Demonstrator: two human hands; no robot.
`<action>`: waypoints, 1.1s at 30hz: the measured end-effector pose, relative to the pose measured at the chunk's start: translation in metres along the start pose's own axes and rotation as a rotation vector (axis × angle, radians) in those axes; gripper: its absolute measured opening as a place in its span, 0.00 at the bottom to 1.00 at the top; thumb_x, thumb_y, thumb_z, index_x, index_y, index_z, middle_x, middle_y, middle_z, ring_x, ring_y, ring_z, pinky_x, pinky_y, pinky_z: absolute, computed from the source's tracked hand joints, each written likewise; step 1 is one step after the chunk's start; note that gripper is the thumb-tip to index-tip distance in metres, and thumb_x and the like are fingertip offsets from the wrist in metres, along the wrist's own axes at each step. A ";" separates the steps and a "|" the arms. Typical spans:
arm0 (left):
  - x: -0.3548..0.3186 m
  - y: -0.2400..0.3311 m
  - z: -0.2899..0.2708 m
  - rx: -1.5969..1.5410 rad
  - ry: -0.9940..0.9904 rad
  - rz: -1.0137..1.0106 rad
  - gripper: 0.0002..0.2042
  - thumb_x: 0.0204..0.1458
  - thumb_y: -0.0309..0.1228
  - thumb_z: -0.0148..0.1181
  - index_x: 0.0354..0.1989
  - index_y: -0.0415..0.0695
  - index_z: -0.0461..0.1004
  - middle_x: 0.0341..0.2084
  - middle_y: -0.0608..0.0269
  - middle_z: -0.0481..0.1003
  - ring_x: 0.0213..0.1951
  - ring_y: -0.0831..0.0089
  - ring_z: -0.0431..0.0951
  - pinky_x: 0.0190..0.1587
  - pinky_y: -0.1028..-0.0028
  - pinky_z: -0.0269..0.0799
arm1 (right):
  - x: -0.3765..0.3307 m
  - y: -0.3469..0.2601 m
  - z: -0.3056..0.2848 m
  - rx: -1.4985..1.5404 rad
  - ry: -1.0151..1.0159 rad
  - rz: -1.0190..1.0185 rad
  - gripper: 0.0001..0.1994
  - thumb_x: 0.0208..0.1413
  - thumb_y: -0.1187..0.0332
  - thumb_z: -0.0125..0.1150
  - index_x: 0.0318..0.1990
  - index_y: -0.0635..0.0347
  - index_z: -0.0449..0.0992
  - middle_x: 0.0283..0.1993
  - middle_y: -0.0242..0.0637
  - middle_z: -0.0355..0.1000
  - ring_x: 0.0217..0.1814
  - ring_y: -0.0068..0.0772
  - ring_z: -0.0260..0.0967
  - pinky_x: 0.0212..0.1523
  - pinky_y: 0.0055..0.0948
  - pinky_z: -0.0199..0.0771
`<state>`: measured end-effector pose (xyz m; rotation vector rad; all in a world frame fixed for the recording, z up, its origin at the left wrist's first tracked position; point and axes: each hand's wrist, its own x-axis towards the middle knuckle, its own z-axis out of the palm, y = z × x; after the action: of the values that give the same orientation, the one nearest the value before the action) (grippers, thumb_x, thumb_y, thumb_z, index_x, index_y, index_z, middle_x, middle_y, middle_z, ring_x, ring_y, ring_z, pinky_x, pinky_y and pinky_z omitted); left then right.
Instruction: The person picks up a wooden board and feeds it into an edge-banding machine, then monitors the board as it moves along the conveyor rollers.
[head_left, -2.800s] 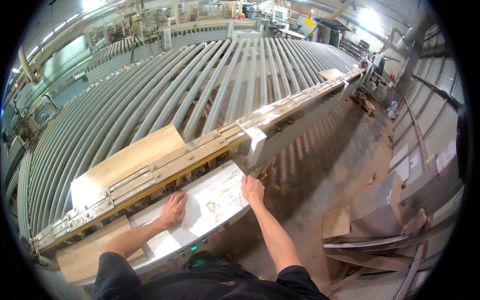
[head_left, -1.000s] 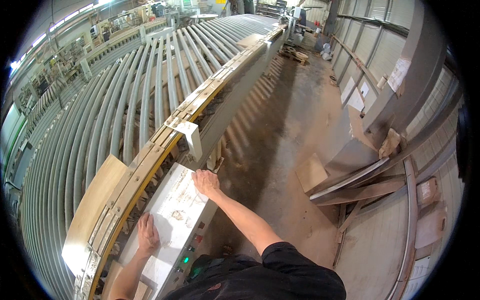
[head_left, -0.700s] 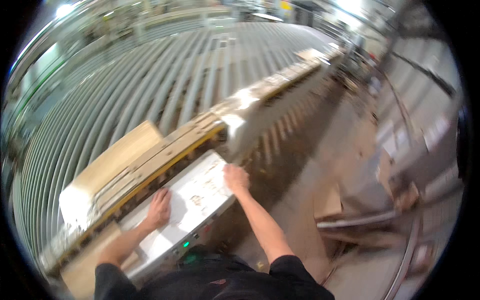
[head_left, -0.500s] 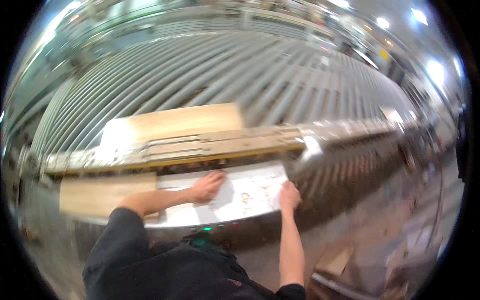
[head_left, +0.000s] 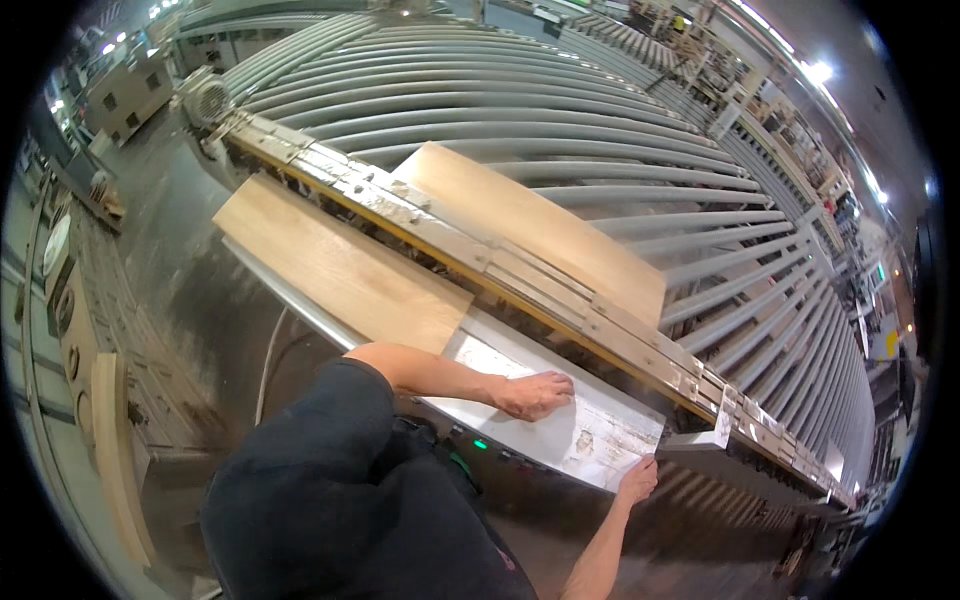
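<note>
A long white work surface (head_left: 530, 418) with worn, brownish patches runs in front of me. My left hand (head_left: 535, 395) rests on it with curled fingers, and whether anything is inside them is hidden. At the surface's right end, my right hand (head_left: 638, 480) has its fingers closed round the edge. A light wood panel (head_left: 340, 265) lies flat on the left part of the surface, near my left elbow and apart from both hands. Beyond the rail lies a second light wood panel (head_left: 530, 225) on the rollers.
A metal rail (head_left: 500, 255) with a yellow edge divides the white surface from a wide roller conveyor (head_left: 520, 120). A motor (head_left: 208, 100) sits at the rail's far left end. A white bracket (head_left: 705, 435) juts out near my right hand. Pale boards (head_left: 118, 440) stand at the left.
The view has swung, so the rail and panels now slant down to the right. Both hands keep their places on the white surface, the left flat on top, the right at its end.
</note>
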<state>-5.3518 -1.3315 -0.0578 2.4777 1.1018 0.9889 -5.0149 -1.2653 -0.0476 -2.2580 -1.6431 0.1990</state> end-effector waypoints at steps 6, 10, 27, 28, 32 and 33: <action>-0.065 0.015 -0.068 -0.018 0.047 -0.049 0.11 0.48 0.23 0.54 0.40 0.34 0.71 0.43 0.48 0.71 0.53 0.52 0.68 0.56 0.59 0.64 | 0.000 0.005 -0.004 0.001 -0.015 -0.014 0.26 0.62 0.47 0.37 0.46 0.59 0.76 0.44 0.57 0.74 0.47 0.64 0.69 0.47 0.55 0.66; -0.116 0.000 -0.128 0.106 0.075 -0.132 0.12 0.49 0.23 0.53 0.43 0.33 0.71 0.46 0.47 0.71 0.54 0.53 0.67 0.57 0.60 0.64 | 0.000 0.007 0.000 -0.005 0.020 -0.021 0.26 0.62 0.48 0.38 0.45 0.60 0.76 0.43 0.57 0.74 0.46 0.65 0.69 0.47 0.55 0.67; -0.140 -0.011 -0.147 0.469 0.120 -0.464 0.18 0.52 0.28 0.54 0.50 0.32 0.67 0.55 0.42 0.63 0.59 0.49 0.61 0.62 0.56 0.58 | 0.015 0.026 0.012 0.021 0.007 -0.111 0.28 0.65 0.49 0.37 0.48 0.66 0.75 0.49 0.56 0.72 0.51 0.61 0.67 0.50 0.48 0.66; -0.145 -0.012 -0.150 0.456 0.108 -0.457 0.18 0.53 0.29 0.53 0.51 0.32 0.67 0.55 0.42 0.63 0.59 0.49 0.61 0.62 0.56 0.58 | 0.010 0.016 0.009 -0.008 -0.017 -0.112 0.28 0.65 0.50 0.37 0.48 0.68 0.74 0.50 0.56 0.71 0.51 0.60 0.67 0.51 0.47 0.66; -0.145 -0.008 -0.152 0.441 0.111 -0.460 0.19 0.52 0.29 0.54 0.51 0.31 0.66 0.55 0.42 0.64 0.60 0.49 0.60 0.63 0.57 0.56 | 0.015 0.016 0.016 -0.057 0.011 -0.080 0.27 0.66 0.52 0.36 0.49 0.69 0.74 0.51 0.56 0.71 0.52 0.60 0.67 0.51 0.47 0.67; -0.144 -0.012 -0.151 0.458 0.104 -0.447 0.20 0.52 0.29 0.54 0.52 0.32 0.66 0.54 0.42 0.64 0.60 0.50 0.60 0.63 0.58 0.57 | 0.018 0.028 0.020 -0.150 0.039 -0.219 0.22 0.63 0.56 0.41 0.48 0.66 0.74 0.48 0.53 0.72 0.51 0.56 0.67 0.57 0.52 0.60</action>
<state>-5.5302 -1.4348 -0.0221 2.3330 1.9952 0.8008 -4.9905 -1.2518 -0.0747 -2.1484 -1.9249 -0.0221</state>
